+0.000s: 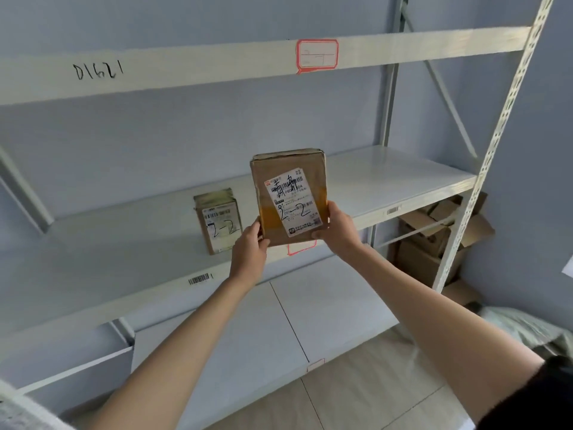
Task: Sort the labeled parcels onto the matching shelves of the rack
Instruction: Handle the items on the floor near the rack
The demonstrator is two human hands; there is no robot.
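I hold a brown cardboard parcel (pixel 290 193) upright in front of the rack's middle shelf (pixel 387 178). Its white label carries a handwritten "2-2". My left hand (pixel 249 252) grips the lower left corner and my right hand (pixel 336 228) grips the lower right edge. A second, smaller parcel (pixel 218 223), also marked "2-2", stands upright on the middle shelf just left of the held one. A red-bordered shelf tag (pixel 302 247) on the shelf's front edge is mostly hidden behind the held parcel.
The top shelf beam (pixel 186 69) bears a handwritten "D1621" and a red-bordered tag (pixel 317 54). A lower shelf (pixel 279 321) lies below my arms. Open cardboard boxes (pixel 434 237) are piled on the floor at the right, behind the perforated upright (pixel 496 144).
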